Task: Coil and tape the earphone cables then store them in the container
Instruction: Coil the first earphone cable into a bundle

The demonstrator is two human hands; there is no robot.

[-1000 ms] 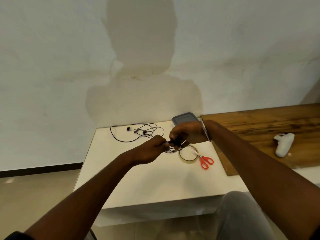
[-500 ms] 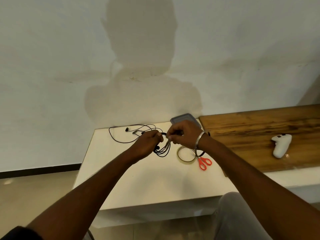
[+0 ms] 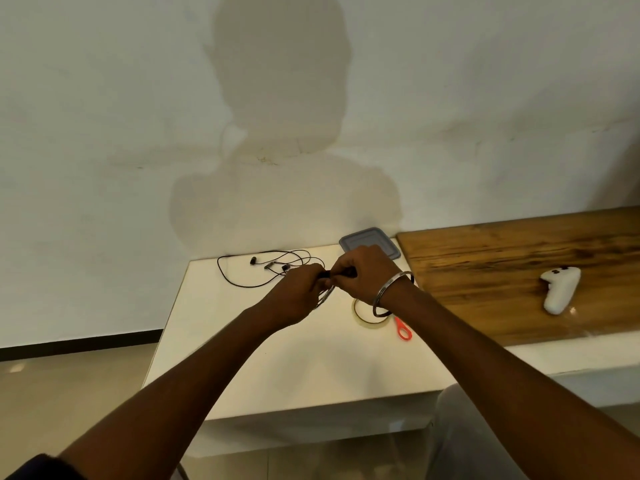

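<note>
My left hand and my right hand meet above the middle of the white table. Both grip a small bundle of coiled black earphone cable, which shows between the hands and hangs a little below them. A second black earphone cable lies loose and uncoiled at the table's far left. The grey lidded container sits at the far edge, just behind my right hand. A roll of clear tape lies under my right wrist.
Orange-handled scissors lie right of the tape, partly hidden by my forearm. A wooden board covers the surface to the right, with a white game controller on it. A pale wall stands close behind the table.
Both hands stayed together on the cable bundle, shifting slightly left and back. The loops that hung below the hands half a second ago are now drawn up tighter between them.
</note>
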